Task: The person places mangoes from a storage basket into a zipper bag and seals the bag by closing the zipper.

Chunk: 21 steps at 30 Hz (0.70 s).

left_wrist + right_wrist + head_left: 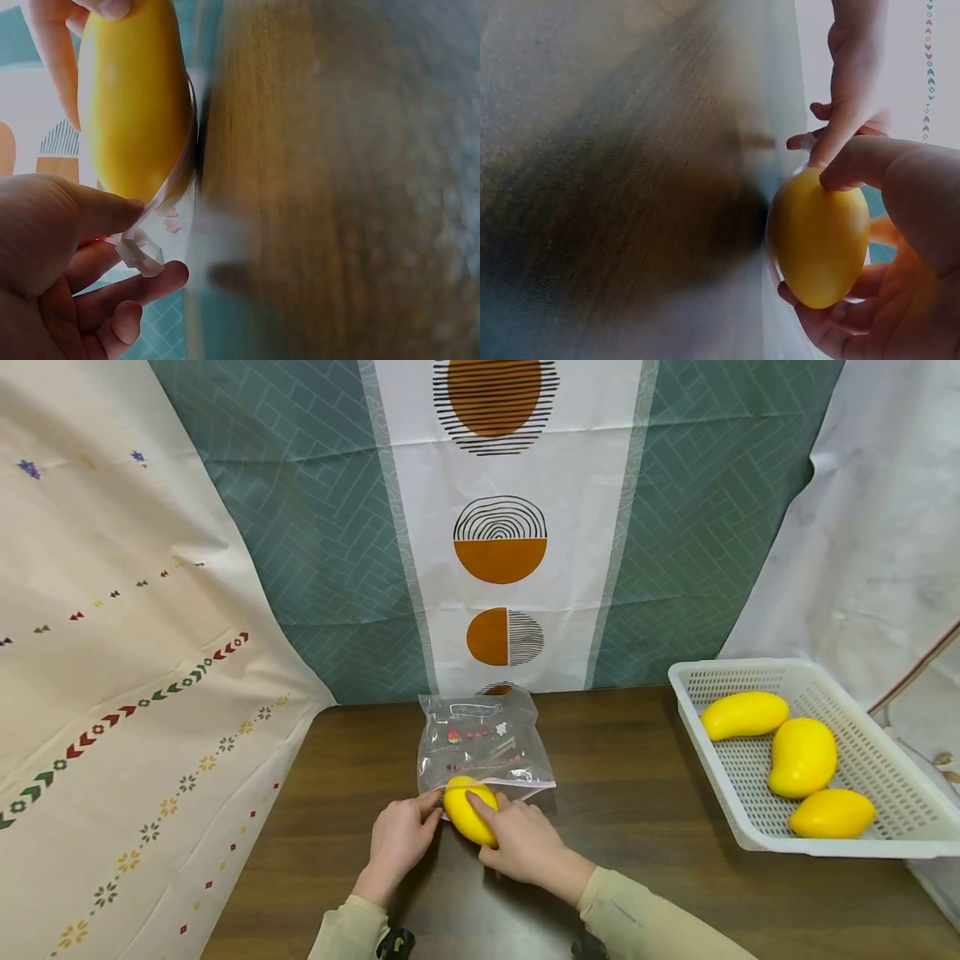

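A yellow mango (467, 817) lies at the mouth of a clear printed zip bag (483, 739), its far end partly inside the opening. My right hand (527, 842) grips the mango, thumb on top and fingers along its side. The left hand (401, 837) pinches the bag's edge at the left of the opening, between thumb and fingers. In the left wrist view the bag's rim curves around the underside of the mango (135, 97). Seen from the right wrist, the mango (821, 244) sits between the thumb and curled fingers.
On the right stands a white perforated basket (847, 847) holding three mangoes (804, 758). The dark wooden table (300, 868) ends at a patterned cloth (330, 568) behind, with a cream cloth (112, 635) on the left and a white one on the right.
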Each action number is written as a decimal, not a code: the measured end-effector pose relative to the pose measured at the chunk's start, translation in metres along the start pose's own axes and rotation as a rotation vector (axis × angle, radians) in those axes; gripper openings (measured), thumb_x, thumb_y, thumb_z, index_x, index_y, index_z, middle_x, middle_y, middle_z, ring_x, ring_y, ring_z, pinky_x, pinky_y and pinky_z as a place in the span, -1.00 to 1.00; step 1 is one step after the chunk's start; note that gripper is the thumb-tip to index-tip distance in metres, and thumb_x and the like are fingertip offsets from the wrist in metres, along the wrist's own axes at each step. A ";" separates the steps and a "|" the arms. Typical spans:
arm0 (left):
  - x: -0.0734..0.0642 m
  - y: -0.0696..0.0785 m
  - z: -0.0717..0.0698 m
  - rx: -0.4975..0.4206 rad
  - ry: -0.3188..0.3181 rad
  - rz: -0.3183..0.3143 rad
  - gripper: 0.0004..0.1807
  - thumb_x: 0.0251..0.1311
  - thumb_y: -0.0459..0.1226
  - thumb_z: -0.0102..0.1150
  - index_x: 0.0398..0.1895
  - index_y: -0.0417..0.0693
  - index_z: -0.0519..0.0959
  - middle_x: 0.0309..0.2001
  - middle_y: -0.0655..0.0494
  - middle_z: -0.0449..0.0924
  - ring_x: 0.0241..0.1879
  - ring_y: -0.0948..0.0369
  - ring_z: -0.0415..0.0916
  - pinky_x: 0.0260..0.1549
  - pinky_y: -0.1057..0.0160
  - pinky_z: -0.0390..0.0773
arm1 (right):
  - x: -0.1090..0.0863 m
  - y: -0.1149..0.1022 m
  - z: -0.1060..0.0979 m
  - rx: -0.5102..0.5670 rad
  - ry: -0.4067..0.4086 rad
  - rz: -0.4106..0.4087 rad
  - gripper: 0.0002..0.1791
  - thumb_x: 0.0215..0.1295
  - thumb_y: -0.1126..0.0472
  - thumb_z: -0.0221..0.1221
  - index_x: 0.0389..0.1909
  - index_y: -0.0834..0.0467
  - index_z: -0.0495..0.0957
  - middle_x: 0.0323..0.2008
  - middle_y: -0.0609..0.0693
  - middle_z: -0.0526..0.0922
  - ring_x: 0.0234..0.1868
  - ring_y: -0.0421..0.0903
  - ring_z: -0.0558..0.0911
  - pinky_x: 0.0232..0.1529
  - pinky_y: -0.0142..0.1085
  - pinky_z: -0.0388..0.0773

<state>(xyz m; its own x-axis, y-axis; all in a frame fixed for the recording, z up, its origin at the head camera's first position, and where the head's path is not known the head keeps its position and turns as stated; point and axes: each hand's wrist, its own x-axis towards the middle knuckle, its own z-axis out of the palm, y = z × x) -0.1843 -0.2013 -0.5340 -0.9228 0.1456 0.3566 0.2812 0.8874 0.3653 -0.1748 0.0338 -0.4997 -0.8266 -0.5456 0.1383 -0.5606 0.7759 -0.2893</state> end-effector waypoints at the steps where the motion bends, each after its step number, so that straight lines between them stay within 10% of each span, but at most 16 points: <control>1: 0.000 0.000 0.000 0.003 -0.001 0.001 -0.60 0.28 -0.27 0.49 0.19 -0.03 0.78 0.08 0.08 0.80 -0.16 -0.08 0.80 -0.40 0.00 0.67 | 0.000 0.000 0.000 0.004 0.000 -0.001 -0.14 0.20 0.02 0.38 0.57 0.01 0.42 0.25 0.35 0.63 -0.11 0.16 0.69 0.00 0.08 0.60; 21: 0.000 0.001 0.000 0.008 0.034 0.014 -0.59 0.26 -0.29 0.51 0.19 -0.05 0.78 0.07 0.06 0.80 -0.20 -0.07 0.80 -0.40 -0.03 0.68 | 0.007 0.005 0.010 0.065 0.018 -0.015 -0.17 0.37 -0.07 0.44 0.58 0.07 0.39 0.37 0.34 0.55 0.09 0.22 0.71 0.12 0.07 0.63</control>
<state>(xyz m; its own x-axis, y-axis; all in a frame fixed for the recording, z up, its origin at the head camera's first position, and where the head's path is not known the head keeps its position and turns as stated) -0.1844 -0.2007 -0.5337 -0.9091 0.1435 0.3912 0.2921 0.8889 0.3528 -0.1828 0.0309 -0.5098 -0.8192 -0.5508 0.1597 -0.5689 0.7451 -0.3481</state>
